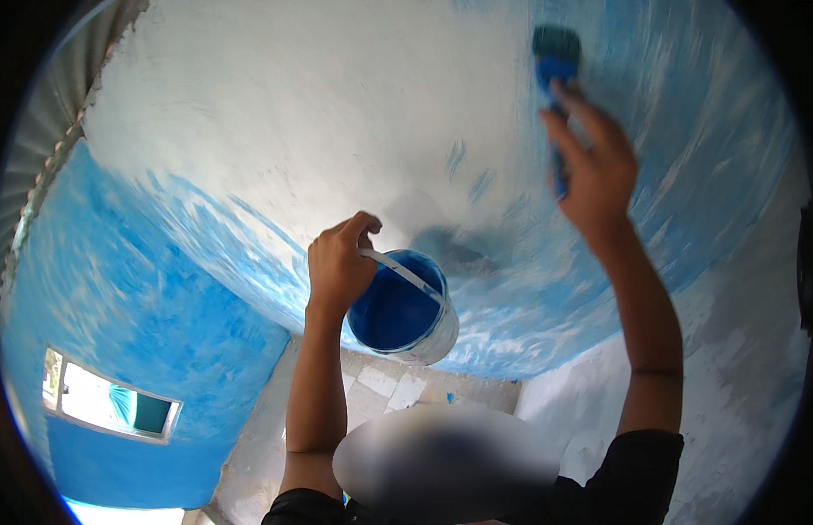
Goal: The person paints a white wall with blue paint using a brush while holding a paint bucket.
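My right hand (596,164), raised at the upper right, grips the blue handle of a wide paintbrush (556,52). The dark bristles are at the wall (281,118), beside an area streaked with blue; motion blurs the brush a little. Lower and to the left, my left hand (342,261) is closed on the pale handle of a paint bucket (439,335). Dark blue paint (396,308) shows inside the bucket. The wall's upper middle is whitish, with a few short blue strokes between the bucket and the brush.
A blue side wall (183,315) with a small window (114,397) stands at the left. Corrugated roofing (52,111) runs along the upper left edge. Floor tiles (406,392) show below the bucket, and a grey-white wall (728,374) rises at the right.
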The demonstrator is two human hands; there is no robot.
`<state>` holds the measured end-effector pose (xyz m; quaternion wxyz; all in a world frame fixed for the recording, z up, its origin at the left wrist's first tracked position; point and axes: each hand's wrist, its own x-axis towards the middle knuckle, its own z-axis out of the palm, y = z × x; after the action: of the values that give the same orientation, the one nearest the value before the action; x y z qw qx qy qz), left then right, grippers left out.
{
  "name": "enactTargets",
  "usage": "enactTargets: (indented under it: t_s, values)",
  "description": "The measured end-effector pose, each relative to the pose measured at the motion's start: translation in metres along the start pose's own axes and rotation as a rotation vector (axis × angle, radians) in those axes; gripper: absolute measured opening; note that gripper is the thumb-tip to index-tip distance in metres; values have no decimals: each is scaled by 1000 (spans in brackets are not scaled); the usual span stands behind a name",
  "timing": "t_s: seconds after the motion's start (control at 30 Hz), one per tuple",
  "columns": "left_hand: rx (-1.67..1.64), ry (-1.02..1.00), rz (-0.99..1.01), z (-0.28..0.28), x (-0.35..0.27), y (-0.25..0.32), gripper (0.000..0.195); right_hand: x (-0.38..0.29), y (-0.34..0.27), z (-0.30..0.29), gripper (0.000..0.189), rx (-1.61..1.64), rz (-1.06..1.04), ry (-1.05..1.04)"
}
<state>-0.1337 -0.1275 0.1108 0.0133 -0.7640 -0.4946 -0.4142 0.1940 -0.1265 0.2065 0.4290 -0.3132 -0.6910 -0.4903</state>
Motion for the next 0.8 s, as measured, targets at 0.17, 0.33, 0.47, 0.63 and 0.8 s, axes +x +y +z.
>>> enactTargets:
  t_s: [0.17, 0.33, 0.47, 0.63, 0.8]
  values:
    - [-1, -226, -435, 28, -69, -25, 17, -120, -97, 18, 19, 58, 38, -222]
    - [-176, -229, -680, 52, -140, -46, 15, -145, -132, 6, 20, 542, 298, -639]
    - [-302, -216, -869, 39, -170, -54, 13, -150, -127, 4, 23, 851, 483, -670]
    - [-608, -106, -1052, 12, -175, -36, 16, -136, -65, -33, 28, 679, 379, -257]
    - [-787, -184, -1062, 12, -157, -12, 24, -115, -17, -78, 22, 151, 349, -70]
